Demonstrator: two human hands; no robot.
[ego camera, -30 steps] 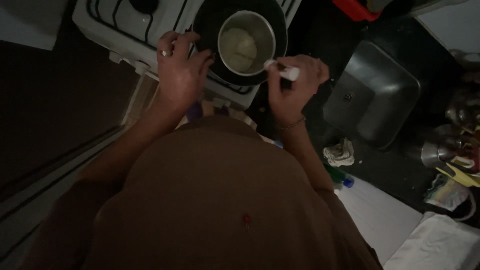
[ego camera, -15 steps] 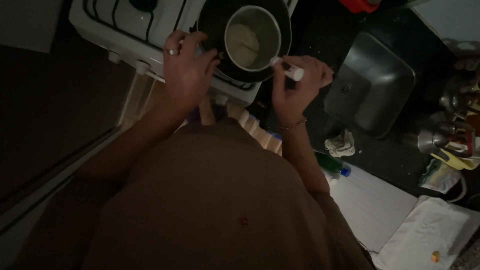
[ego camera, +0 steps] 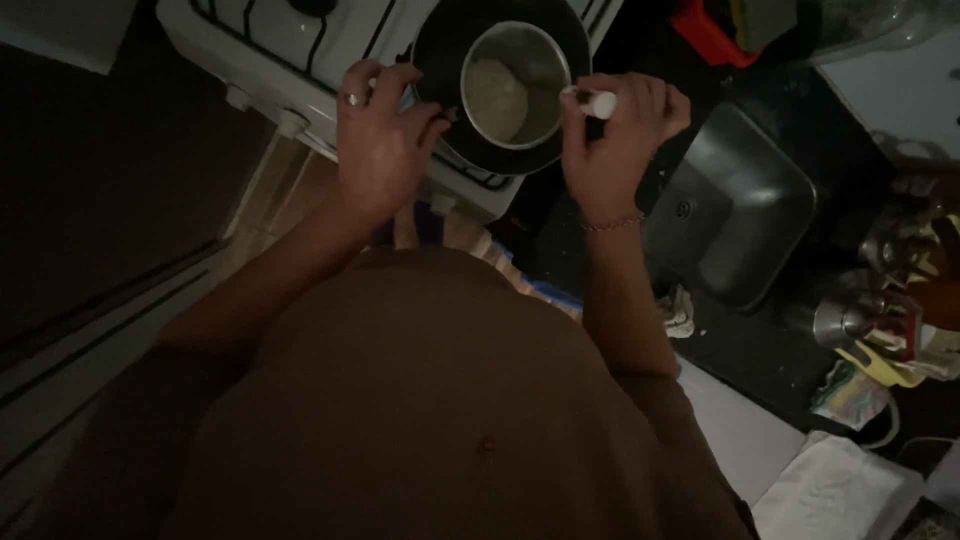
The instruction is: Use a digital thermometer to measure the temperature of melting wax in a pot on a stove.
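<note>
**Hands at the pot on the stove**

Both hands work at the near rim of a dark round pan [ego camera: 440, 50] on a white gas stove [ego camera: 300, 70]. Left hand [ego camera: 385, 145], ring on one finger, has its fingers bent against the pan's left edge; whether it truly grips is unclear. Right hand [ego camera: 620, 135] pinches a small white handle [ego camera: 598, 102] between thumb and fingers, just beside the rim of a shiny steel pot [ego camera: 515, 85]. That cylindrical pot sits inside the pan, between the hands, holding something pale and lumpy. Right of the stove lies a rectangular steel sink [ego camera: 740, 210], smooth and grey, set in a dark counter.
</note>
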